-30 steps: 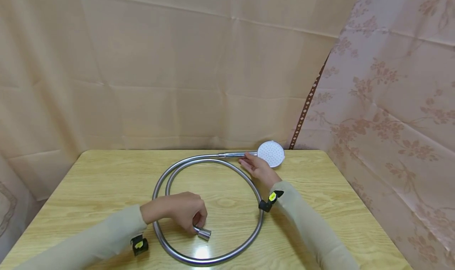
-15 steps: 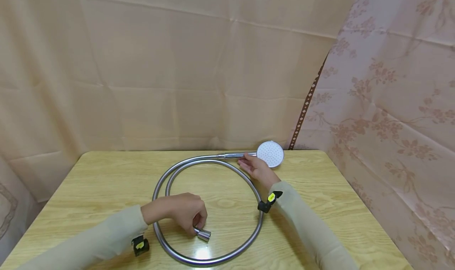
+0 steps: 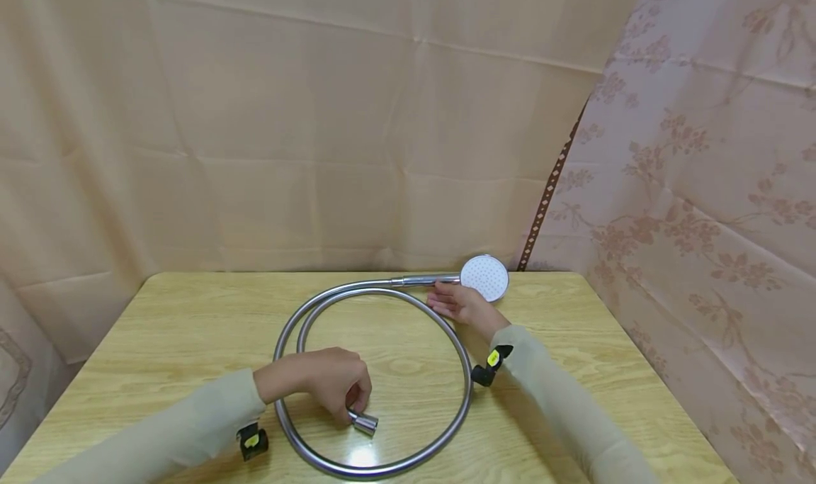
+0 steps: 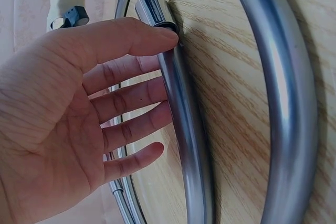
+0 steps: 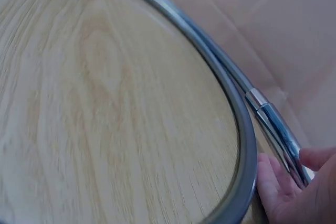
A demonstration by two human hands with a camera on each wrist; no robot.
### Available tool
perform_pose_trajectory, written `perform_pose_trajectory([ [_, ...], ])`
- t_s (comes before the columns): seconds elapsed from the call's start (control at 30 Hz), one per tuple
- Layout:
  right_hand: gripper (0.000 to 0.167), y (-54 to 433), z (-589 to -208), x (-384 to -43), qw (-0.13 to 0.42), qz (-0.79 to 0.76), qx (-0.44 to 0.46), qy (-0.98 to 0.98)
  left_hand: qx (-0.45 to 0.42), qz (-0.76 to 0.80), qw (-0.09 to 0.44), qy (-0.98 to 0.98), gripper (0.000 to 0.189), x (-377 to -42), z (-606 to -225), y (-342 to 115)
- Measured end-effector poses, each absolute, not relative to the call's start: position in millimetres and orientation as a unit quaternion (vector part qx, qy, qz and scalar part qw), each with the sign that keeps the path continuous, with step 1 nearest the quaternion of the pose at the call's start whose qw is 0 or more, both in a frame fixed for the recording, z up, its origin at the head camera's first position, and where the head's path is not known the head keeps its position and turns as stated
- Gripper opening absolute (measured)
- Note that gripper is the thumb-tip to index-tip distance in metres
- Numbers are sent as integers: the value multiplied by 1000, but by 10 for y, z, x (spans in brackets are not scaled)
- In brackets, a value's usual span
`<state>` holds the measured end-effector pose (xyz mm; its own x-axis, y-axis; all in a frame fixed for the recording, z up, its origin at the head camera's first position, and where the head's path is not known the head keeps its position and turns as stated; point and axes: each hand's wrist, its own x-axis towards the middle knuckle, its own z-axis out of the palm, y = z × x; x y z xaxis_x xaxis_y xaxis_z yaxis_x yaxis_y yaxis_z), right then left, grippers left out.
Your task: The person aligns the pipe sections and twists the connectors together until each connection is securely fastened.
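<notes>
L hand (image 3: 334, 385) is pinching hose (image 4: 185, 124) near end fitting (image 3: 365, 424); R hand (image 3: 468, 308) is resting spread, touching handle (image 3: 421, 280). Hose is lying looped on table (image 3: 204, 307), shower head (image 3: 484, 277) sitting nr far edge. Poss. fault: loose R contact plus hose springback could be tipping head off.

right wrist | right hand (image 5: 307, 200): thumb and fingers either side of chrome handle (image 5: 281, 134) | hose (image 5: 247, 129) curving over wood-grain table (image 5: 115, 103)
</notes>
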<state>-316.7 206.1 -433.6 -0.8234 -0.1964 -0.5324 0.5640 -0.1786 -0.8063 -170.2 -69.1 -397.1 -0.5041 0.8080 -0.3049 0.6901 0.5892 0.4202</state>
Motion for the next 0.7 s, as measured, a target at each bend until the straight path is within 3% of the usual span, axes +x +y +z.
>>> perform_pose_trajectory([
  [0.33, 44, 2096, -4232, -3105, 238, -666, 57, 705, 432, 113, 229, 865, 21, -1657, -3949, -688],
  [0.7, 31, 2214, -4069, -3028, 167, -541, -112, 816, 511, 86, 130, 845, 19, -1637, -4060, -689],
])
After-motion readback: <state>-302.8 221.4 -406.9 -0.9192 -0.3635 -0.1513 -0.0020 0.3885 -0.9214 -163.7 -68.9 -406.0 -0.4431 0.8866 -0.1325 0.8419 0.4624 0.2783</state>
